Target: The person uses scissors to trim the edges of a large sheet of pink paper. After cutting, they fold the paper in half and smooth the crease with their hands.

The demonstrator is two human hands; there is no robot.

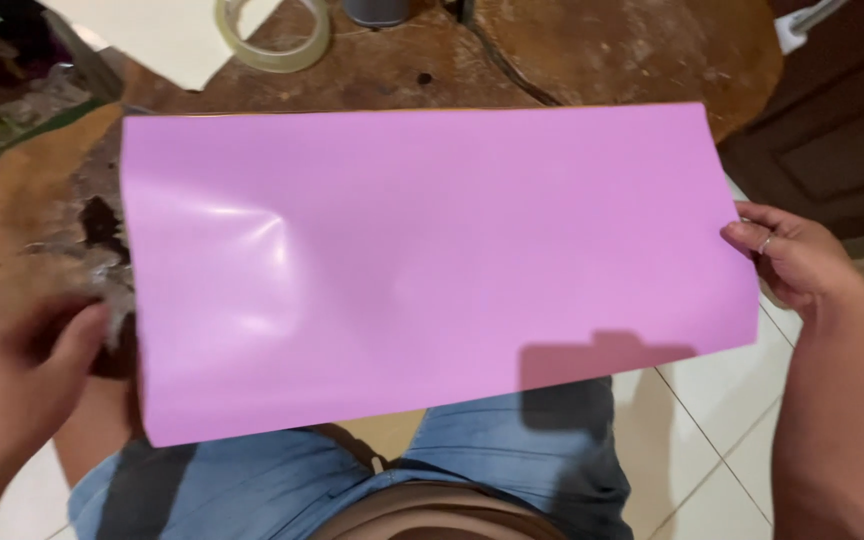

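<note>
A large glossy pink sheet of paper [432, 265] is spread flat over a worn wooden table [602, 50] and reaches out over my lap. My right hand [792, 260] pinches its right edge, with a ring on one finger. My left hand [27, 375] is blurred at the sheet's lower left edge, its fingers curled at the paper's border. A soft dent shows in the sheet left of centre.
A roll of clear tape [272, 35] lies at the table's far edge next to a pale sheet [167, 35]. A dark cylindrical object [377, 10] stands behind it. Crumpled plastic and green items [2, 90] sit at the left. A white tiled floor [712, 430] lies below.
</note>
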